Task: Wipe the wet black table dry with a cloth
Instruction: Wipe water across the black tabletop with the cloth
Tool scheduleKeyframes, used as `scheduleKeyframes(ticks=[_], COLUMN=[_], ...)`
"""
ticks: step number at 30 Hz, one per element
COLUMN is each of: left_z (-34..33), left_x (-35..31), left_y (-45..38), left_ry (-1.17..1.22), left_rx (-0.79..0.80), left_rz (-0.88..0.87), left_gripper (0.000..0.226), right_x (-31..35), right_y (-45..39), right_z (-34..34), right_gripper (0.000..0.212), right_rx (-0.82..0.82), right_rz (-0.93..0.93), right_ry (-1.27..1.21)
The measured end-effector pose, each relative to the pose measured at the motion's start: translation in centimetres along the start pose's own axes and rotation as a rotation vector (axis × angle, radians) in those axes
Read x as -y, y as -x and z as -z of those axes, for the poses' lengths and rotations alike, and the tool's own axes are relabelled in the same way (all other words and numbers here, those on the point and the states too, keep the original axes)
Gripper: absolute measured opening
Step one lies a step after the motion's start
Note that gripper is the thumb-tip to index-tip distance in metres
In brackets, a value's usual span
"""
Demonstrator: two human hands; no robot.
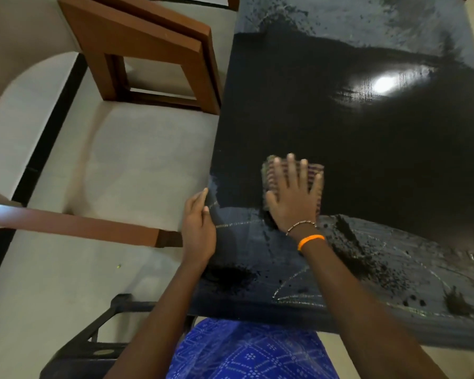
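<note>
Both your forearms are bare, with no sleeves showing. Your right hand (294, 195) has two bands at its wrist: a thin beaded bracelet (301, 226) of pale and metallic beads, and just behind it an orange band (311, 240). Your left hand (199, 228) wears nothing. At your waist you wear a bright blue garment (246, 351) printed with small white dotted and diamond patterns.

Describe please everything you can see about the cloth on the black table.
The cloth is a small folded pad, roughly square, with thin stripes in purple and pale tones; it looks like woven fabric, though motion blurs it. It lies flat on the black table, near the table's left edge. The right hand presses on it with straight, spread fingers and covers most of it, so only its far and side edges show. The left hand does not touch it; it rests on the table's edge.
</note>
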State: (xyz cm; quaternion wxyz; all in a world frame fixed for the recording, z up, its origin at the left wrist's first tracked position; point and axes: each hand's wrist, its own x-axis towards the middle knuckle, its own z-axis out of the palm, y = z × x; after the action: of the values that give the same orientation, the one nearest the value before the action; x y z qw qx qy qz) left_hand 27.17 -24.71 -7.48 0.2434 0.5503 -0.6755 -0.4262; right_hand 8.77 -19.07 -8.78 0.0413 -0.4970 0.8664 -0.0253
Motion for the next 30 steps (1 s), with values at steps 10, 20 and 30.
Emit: scheduleKeyframes(ticks=[10, 20, 30], left_z=[3.1, 3.6, 5.3], left_x=[3.3, 4.4, 5.0], left_y=[-0.8, 1.4, 2.5], left_ry=[0.583, 0.603, 0.638], left_rx=[0.094, 0.222, 0.207], left_rz=[0.604, 0.569, 0.737], left_gripper=[0.031, 0.029, 0.028], right_x=[5.8, 7.0, 10.8], right_y=[-1.8, -12.7, 7.9], right_z=[-0.3, 0.9, -0.9], right_gripper=[0.066, 0.073, 0.072], right_rx=[0.076, 0.162, 0.166], right_rz=[0.966, 0.587, 0.66], right_ry=[0.095, 0.188, -0.039])
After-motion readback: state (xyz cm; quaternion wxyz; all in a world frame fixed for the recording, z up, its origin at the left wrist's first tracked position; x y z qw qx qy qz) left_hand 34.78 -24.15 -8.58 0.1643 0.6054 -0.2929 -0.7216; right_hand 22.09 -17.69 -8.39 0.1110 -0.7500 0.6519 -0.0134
